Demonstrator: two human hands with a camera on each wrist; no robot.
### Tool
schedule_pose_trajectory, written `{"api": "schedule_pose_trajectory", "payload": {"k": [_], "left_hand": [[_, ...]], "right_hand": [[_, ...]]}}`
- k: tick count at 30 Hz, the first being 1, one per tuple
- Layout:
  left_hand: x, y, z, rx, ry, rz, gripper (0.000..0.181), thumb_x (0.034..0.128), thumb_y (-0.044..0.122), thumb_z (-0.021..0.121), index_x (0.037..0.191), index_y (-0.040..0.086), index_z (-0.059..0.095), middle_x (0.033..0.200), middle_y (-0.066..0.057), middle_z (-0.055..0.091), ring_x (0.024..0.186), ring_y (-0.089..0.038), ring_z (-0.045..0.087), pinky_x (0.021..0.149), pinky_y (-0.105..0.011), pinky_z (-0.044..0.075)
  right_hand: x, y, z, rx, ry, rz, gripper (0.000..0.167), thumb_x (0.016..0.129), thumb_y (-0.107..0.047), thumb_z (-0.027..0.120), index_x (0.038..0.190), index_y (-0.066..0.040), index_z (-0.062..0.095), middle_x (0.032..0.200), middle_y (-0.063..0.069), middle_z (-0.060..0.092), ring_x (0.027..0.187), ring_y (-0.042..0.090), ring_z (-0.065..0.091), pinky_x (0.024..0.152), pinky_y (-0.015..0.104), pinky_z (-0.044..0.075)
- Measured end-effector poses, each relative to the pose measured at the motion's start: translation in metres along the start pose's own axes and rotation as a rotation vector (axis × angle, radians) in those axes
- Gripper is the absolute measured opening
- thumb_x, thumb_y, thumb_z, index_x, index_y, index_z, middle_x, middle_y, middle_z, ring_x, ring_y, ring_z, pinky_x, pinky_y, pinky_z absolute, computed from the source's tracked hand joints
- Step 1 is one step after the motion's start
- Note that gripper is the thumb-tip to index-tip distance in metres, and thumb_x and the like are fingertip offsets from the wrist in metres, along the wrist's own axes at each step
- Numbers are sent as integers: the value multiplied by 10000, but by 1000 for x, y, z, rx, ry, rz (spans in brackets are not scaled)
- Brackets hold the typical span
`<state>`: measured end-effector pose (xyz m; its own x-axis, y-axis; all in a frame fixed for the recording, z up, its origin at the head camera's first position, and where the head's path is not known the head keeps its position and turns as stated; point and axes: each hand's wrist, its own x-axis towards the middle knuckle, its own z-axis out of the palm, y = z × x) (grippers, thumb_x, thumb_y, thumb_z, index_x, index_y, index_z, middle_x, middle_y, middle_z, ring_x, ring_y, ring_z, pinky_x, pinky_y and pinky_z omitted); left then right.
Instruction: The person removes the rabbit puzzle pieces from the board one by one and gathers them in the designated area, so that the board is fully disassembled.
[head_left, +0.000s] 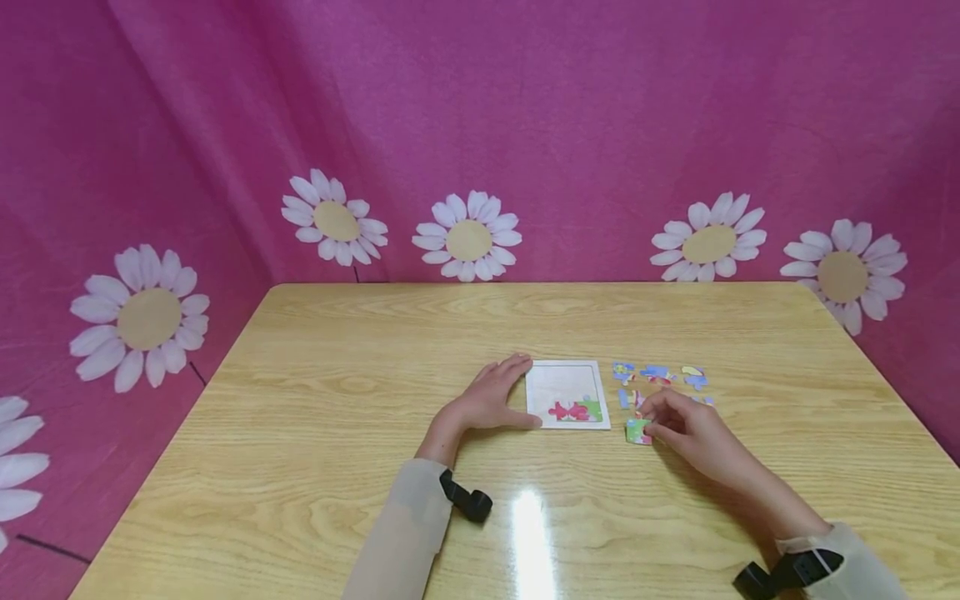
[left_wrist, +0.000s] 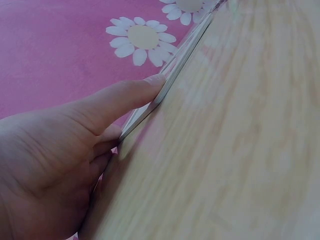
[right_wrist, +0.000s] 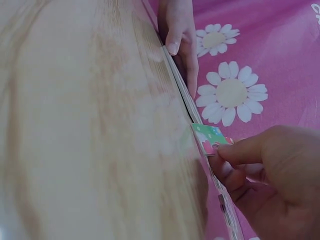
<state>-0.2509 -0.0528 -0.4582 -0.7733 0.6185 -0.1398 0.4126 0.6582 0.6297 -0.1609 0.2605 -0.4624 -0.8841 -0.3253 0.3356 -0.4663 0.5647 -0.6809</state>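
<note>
A white square puzzle board (head_left: pixel 555 385) lies on the table, with joined pink and green pieces (head_left: pixel 577 411) along its lower right part. My left hand (head_left: pixel 491 398) rests at the board's left side, fingers at the far corner and thumb at the near one. In the left wrist view, that thumb (left_wrist: pixel 132 95) lies on the board's edge. Right of the board, my right hand (head_left: pixel 693 433) pinches a green puzzle piece (head_left: pixel 636 431) between thumb and fingers. The right wrist view shows this puzzle piece (right_wrist: pixel 207 136) tilted, with pink and white patches.
Several loose puzzle pieces, mostly blue (head_left: pixel 657 373), lie in rows just beyond my right hand, which partly hides some. The wooden table (head_left: pixel 337 417) reaches back to a pink curtain (head_left: pixel 480 108) printed with daisies. Black cameras are strapped to both wrists.
</note>
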Motion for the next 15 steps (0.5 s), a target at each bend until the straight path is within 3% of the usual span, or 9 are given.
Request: {"api": "schedule_pose_trajectory", "payload": {"k": [9, 15], "left_hand": [[0, -3, 1, -2, 2, 0, 938, 831, 440, 738, 1564, 142, 235, 1653, -17, 186, 1550, -182, 98, 1277, -407, 73], [0, -3, 1, -10, 3, -1, 942, 826, 446, 740, 1563, 146, 238, 1653, -9, 184, 1550, -181, 97, 1275, -413, 81]], "right_hand": [[3, 1, 1, -89, -6, -17, 252, 807, 105, 704, 966, -77, 635, 870, 13, 650, 741, -69, 517, 585, 165, 464], [4, 3, 0, -91, -44, -4, 219, 823, 84, 698, 973, -64, 639, 850, 9, 631, 727, -58, 475, 576, 173, 432]]}}
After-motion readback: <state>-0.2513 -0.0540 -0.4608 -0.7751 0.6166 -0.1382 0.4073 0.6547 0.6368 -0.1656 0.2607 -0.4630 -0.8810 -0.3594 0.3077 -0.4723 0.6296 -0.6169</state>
